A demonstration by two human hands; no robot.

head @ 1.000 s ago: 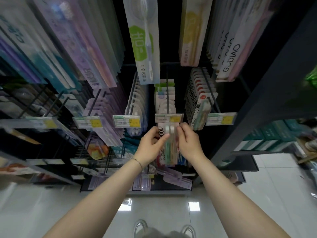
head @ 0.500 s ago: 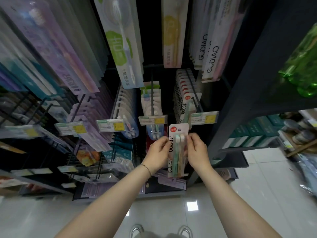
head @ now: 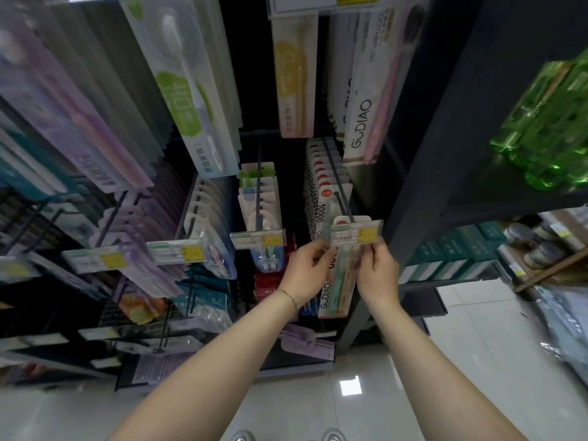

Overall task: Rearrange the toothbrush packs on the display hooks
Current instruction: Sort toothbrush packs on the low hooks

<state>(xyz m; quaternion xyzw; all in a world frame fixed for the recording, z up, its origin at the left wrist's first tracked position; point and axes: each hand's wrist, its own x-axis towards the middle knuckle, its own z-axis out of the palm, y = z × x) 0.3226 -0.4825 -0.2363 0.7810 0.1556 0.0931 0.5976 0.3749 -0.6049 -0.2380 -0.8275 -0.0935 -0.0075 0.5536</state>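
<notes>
Shifted rightward and up: toothbrush pack (head: 337,291), top edge now behind the price label (head: 356,233) just above the grip. Left hand (head: 307,270) and right hand (head: 377,270) pinch opposite edges, clamped firmly, likely to square it to the hook (head: 339,192).

white pack (head: 339,289) (red dot), yellow-patched tag (head: 355,234)

Dark shelf upright (head: 423,173) runs diagonally, right of centre. Right of it, up high: green plastic bottles (head: 547,122) on a dark shelf board. Right of it, lower: row of teal boxes (head: 451,259), then dark-lidded jars (head: 542,254) further right, with a wooden strip (head: 553,269) just below the jars. Below its foot: glossy pale tiled floor (head: 477,332) with a square light reflection (head: 350,385). Shoe tips (head: 243,436) at bottom edge, left of the upright.
</notes>
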